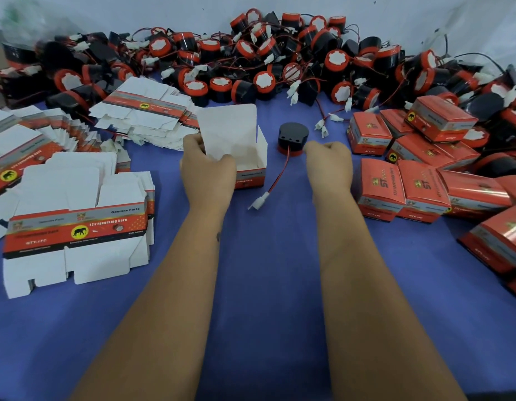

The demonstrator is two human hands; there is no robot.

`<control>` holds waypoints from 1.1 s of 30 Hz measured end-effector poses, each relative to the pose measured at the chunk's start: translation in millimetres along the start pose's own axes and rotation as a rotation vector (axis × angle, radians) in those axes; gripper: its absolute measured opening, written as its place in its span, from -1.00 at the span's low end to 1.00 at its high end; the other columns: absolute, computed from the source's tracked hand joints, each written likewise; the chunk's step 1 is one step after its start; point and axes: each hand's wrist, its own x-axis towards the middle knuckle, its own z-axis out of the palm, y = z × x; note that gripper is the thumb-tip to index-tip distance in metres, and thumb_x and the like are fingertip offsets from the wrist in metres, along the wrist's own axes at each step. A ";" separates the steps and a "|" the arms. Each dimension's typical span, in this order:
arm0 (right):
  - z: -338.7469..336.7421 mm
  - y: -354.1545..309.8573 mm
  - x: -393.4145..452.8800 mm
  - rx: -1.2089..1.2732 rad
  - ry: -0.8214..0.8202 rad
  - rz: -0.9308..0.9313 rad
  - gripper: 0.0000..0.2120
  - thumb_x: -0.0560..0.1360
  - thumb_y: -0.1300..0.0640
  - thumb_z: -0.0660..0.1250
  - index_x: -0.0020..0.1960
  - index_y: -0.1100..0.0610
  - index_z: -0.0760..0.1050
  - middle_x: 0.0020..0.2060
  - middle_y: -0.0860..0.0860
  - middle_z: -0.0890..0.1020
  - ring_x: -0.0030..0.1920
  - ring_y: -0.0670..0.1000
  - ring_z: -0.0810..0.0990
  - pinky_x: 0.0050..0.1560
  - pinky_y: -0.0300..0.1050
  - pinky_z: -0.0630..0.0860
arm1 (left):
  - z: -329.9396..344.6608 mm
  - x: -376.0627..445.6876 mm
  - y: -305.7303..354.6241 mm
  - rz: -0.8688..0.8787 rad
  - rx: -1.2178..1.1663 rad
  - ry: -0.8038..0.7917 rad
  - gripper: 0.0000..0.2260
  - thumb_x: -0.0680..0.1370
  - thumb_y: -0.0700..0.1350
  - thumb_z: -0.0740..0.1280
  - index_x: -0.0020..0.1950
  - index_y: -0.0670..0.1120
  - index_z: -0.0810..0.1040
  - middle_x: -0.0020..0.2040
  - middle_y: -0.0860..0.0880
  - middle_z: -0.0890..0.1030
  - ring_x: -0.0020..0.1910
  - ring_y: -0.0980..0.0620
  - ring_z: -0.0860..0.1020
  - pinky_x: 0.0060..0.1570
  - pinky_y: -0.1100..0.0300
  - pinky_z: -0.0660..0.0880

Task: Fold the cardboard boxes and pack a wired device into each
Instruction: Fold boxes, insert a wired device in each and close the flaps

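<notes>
landmark for everything here is the open box (245, 157) sitting mid-table on the blue cloth (265, 270).

far left of it are the flat box blanks (77, 227), thin printed card, light and bendy, so i'd guess they crease easily if grabbed mid-panel; better handled by the edges. just behind-left of the box there's another stack of blanks (144, 117), fanned out.

the left hand (207, 172) has its fingers curled round the box's near-left wall and lid flap, holding it up. the lid stands upright, so the inside is open and looks empty, though the hand covers the near corner.

just right of the box sits the wired device (293, 137), a black drum with a red rim, face down. probably hard plastic, rigid and a bit weighty for its size. its red and black lead trails toward the camera and ends in a white connector (258, 202). floppy, will snag, so take the body and tuck the lead in after.

the right hand (329, 166) is curled right next to the device. it seems to pinch the lead where it leaves the body, but the fingertips are hidden, so not certain.

further right are the closed boxes (401, 186), some cut off by the edge. behind everything the loose devices (265, 59) are a tangle, can't count them.
</notes>
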 end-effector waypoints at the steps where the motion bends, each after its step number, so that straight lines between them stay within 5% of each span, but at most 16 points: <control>1: 0.4 -4.9 5.6 -0.023 -0.018 0.009 -0.66 0.48 0.19 0.25 -0.34 0.05 0.11 -0.50 -0.04 0.18 -0.54 -0.06 0.12 -0.46 -0.14 0.09 | 0.2 -1.1 0.9 -0.008 -0.017 -0.004 -0.74 0.47 -0.23 0.28 0.11 0.03 0.39 0.05 0.04 0.56 0.02 0.06 0.56 -0.22 0.26 0.46; 5: 11.7 -18.3 20.1 -0.109 -0.033 -0.008 -0.87 0.51 0.10 0.25 -0.08 0.15 0.35 -0.21 0.07 0.39 -0.27 0.07 0.36 -0.29 -0.04 0.34 | 0.3 -3.0 2.9 -0.033 -0.106 0.004 -0.86 0.54 -0.13 0.24 0.09 0.01 0.43 -0.07 0.13 0.55 -0.12 0.17 0.54 -0.32 0.33 0.42; 7: 21.6 -15.7 26.5 -0.268 -0.062 -0.003 -0.52 0.55 -0.06 0.25 0.31 0.24 0.36 0.26 0.17 0.38 0.19 0.19 0.39 0.08 0.09 0.46 | -0.2 -3.2 2.8 -0.037 -0.132 -0.004 -0.89 0.57 -0.09 0.22 0.09 0.01 0.43 -0.07 0.12 0.56 -0.14 0.18 0.53 -0.38 0.38 0.41; 9: 30.9 -12.8 29.7 -0.435 -0.085 -0.007 -0.31 0.55 -0.23 0.21 0.48 0.23 0.25 0.50 0.18 0.15 0.45 0.21 0.19 0.37 0.13 0.30 | -0.1 -3.1 2.0 -0.046 -0.158 -0.008 -0.90 0.59 -0.07 0.21 0.08 0.01 0.44 -0.08 0.12 0.56 -0.15 0.19 0.53 -0.42 0.42 0.39; 12: 37.0 -13.9 29.1 -0.480 -0.076 -0.020 -0.35 0.48 -0.28 0.28 0.38 0.13 0.36 0.45 0.16 0.27 0.39 0.22 0.27 0.30 0.11 0.31 | -0.4 -2.7 0.4 -0.054 -0.170 -0.015 -0.91 0.60 -0.06 0.19 0.07 0.01 0.44 -0.11 0.12 0.56 -0.20 0.21 0.53 -0.44 0.43 0.39; 16: 32.9 -9.6 20.1 -0.347 -0.116 -0.109 -0.52 0.38 -0.10 0.45 0.14 -0.03 0.27 0.03 0.01 0.52 0.07 0.15 0.51 0.15 0.14 0.48 | 0.5 -2.1 -0.3 -0.058 -0.162 -0.019 -0.87 0.60 -0.03 0.16 0.07 -0.02 0.45 -0.12 0.10 0.57 -0.18 0.17 0.54 -0.42 0.38 0.40; 20: 26.0 -6.0 5.5 0.013 0.008 -0.120 -0.50 0.40 0.15 0.47 0.24 0.04 0.32 -0.08 -0.10 0.51 -0.12 -0.01 0.55 -0.05 0.05 0.58 | -0.3 -3.7 2.8 -0.064 -0.159 0.006 -0.87 0.62 0.01 0.13 -0.01 0.04 0.44 -0.13 0.11 0.56 -0.17 0.20 0.54 -0.31 0.30 0.41; 26: 22.5 -26.1 -37.3 0.101 0.339 -0.844 -0.59 0.36 0.35 0.38 0.20 0.17 0.52 0.11 0.12 0.53 0.10 0.00 0.47 0.04 -0.35 0.44 | 2.9 -2.9 5.1 -0.043 -0.195 -0.047 -0.80 0.59 0.14 0.06 -0.08 0.08 0.38 -0.01 0.01 0.51 -0.05 0.06 0.50 -0.07 0.09 0.46; 29: 30.2 -19.1 -58.7 -0.141 0.246 -1.073 -0.57 0.34 0.42 0.37 0.19 0.23 0.57 0.16 0.18 0.52 0.03 -0.04 0.42 -0.09 -0.27 0.43 | 0.8 -5.2 6.6 -0.066 -0.271 -0.094 -0.62 0.51 0.23 0.05 0.04 0.00 0.47 0.08 -0.07 0.56 0.05 -0.04 0.55 0.12 -0.10 0.53; 33: 36.0 -8.7 -59.1 -0.221 -0.020 -0.939 -0.70 0.48 0.27 0.26 0.20 0.16 0.56 -0.05 -0.21 0.45 -0.07 -0.29 0.45 -0.10 -0.44 0.42 | -3.3 -6.7 4.8 -0.133 -0.425 -0.185 -0.45 0.50 0.26 0.12 0.30 -0.07 0.53 0.22 -0.12 0.62 0.22 -0.10 0.59 0.26 -0.20 0.50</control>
